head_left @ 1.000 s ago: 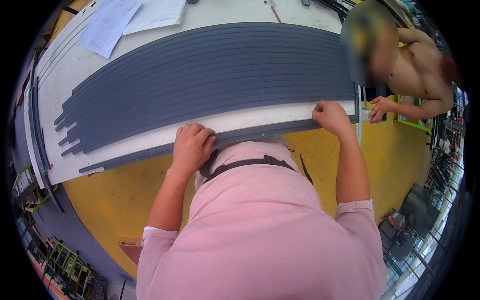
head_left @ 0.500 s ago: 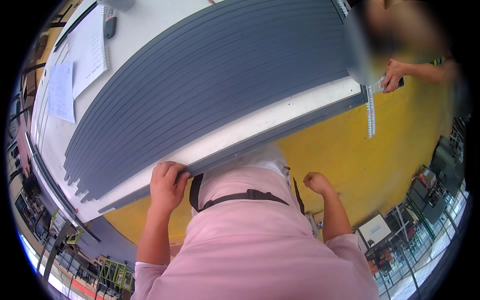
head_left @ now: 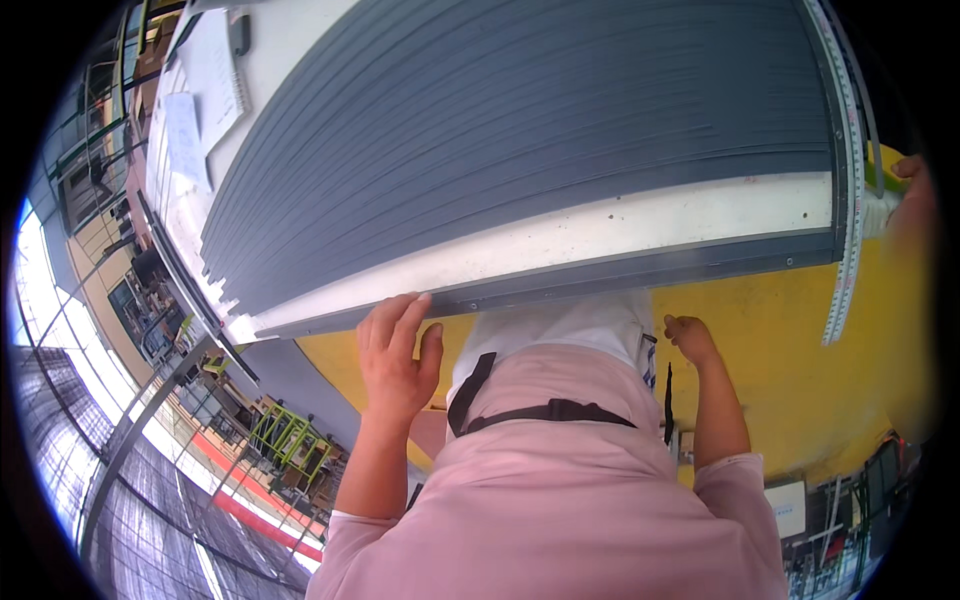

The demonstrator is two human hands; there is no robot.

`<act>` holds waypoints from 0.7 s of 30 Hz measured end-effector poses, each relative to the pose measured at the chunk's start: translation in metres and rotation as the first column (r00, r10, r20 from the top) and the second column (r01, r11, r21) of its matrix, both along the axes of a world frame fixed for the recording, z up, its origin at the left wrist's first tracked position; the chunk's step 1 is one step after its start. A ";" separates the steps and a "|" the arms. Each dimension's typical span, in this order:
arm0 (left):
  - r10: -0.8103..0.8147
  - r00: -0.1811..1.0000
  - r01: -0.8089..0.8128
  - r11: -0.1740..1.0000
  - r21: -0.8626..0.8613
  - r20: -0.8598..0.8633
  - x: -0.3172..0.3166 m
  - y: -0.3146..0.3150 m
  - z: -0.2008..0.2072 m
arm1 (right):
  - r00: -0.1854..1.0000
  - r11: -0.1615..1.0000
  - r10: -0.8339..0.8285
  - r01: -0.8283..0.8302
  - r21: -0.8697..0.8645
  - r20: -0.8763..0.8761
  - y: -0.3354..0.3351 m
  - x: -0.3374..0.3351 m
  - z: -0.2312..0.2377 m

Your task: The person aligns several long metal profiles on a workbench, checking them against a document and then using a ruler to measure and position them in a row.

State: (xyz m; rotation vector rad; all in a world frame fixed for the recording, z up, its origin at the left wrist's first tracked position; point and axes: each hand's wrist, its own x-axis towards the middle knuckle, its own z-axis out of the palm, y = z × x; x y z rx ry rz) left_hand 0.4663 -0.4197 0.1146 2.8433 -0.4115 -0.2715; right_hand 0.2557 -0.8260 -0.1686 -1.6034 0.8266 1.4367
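Observation:
My left hand (head_left: 396, 352) lies open on the table's dark grey edge rail (head_left: 560, 283), fingertips over its top and the thumb apart. My right hand (head_left: 692, 340) hangs beside my body, off the table, its fingers loosely curled with nothing seen in them. In front of me, long dark grey strips (head_left: 560, 130) lie side by side on the white table (head_left: 690, 214). Their left ends are stepped. Along the right end of the table a white measuring tape (head_left: 848, 260) runs across and sticks out past the near edge.
Another person's hand (head_left: 912, 185), blurred, is at the far right by the tape. At the far left of the table lie a spiral notebook (head_left: 212, 85) and a paper slip (head_left: 186, 140). The floor (head_left: 770, 330) is yellow. A green frame rack (head_left: 290, 437) stands lower left.
The view has shifted, showing more of the table's right end. My left hand's fingers have straightened on the rail. The other person's hand has moved to the picture's right rim.

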 end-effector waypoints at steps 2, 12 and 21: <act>0.096 0.995 -0.098 0.994 0.057 0.027 -0.008 0.003 -0.003 | 0.956 0.963 0.265 -0.270 0.020 0.128 -0.014 0.030 0.016; 0.151 0.985 -0.133 0.974 -0.186 0.084 -0.017 0.042 -0.019 | 0.629 0.671 0.551 -0.725 0.156 0.548 0.081 0.223 0.273; -0.030 0.997 0.058 0.897 -0.438 0.069 -0.009 0.072 -0.018 | -0.024 0.874 0.466 -0.140 -0.465 0.884 0.199 0.337 0.292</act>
